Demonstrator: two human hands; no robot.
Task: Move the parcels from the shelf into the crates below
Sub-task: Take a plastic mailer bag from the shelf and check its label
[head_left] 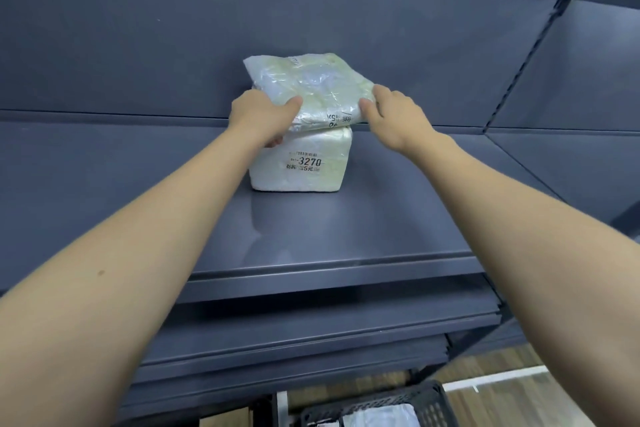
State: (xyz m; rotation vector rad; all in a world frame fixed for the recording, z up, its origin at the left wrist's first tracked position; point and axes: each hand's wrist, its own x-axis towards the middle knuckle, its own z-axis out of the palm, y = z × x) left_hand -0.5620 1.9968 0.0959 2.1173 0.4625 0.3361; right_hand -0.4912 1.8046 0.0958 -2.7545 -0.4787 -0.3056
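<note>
Below the shelf [346,243], a black crate [388,402] with 1 white parcel [377,418].

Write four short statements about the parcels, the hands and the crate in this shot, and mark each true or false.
1. Two parcels are stacked on the shelf. True: the top parcel lies on the bottom parcel.
2. Only one hand touches the top parcel. False: the left hand and the right hand both grip it.
3. The bottom parcel shows the number 3270. True.
4. The black crate sits on the shelf beside the parcels. False: it stands on the floor below.
</note>
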